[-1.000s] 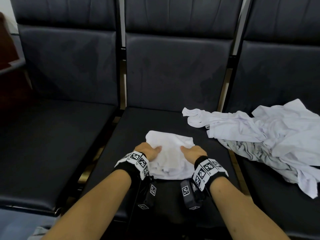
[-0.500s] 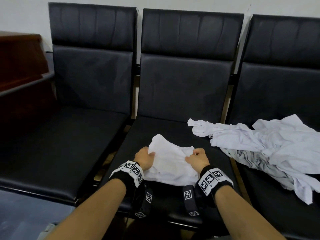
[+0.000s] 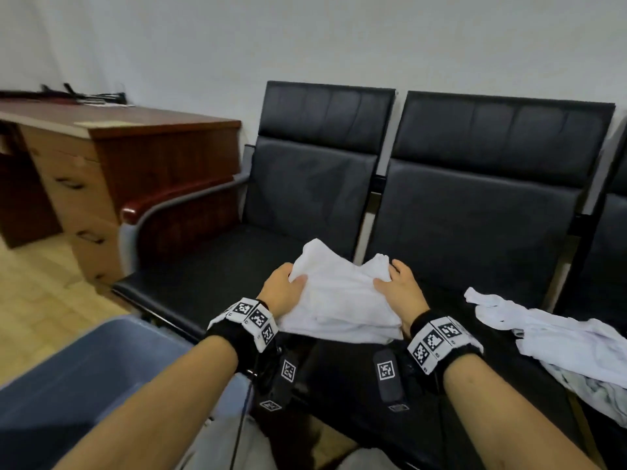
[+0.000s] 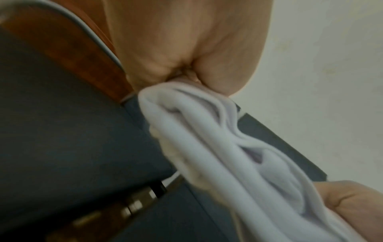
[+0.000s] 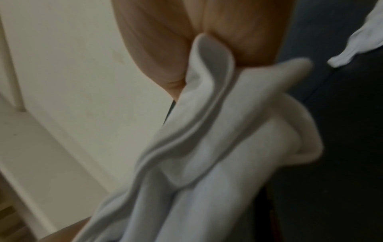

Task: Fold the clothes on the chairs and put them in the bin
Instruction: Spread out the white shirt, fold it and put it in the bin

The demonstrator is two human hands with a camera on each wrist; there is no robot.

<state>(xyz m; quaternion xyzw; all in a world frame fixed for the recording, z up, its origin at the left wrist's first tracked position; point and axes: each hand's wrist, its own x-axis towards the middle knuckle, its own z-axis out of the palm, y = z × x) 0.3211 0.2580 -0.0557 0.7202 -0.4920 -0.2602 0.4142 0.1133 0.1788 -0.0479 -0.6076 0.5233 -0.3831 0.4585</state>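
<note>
Black chairs along a white wall, wooden desk at the left, folded white garment lifted above the seats, left hand and right hand each clutching a side in a closed grip, more clothes heaped to the right

Count, head view:

- Black chairs: two whole ones, the left chair and the middle chair, joined in a row; a sliver of a third chair at the far right edge.
- Folded white garments: one, the folded garment, near centre.
- Loose clothes: one heap, the unfolded pile, to the right; number of pieces in it cannot be told, though white and grey-striped cloth both show.
- Hands: two, the left hand and the right hand, each with one marker wristband.
- Wooden desks: one desk, far left; three drawer handles visible.
- Blue bin: one, near left.
</note>
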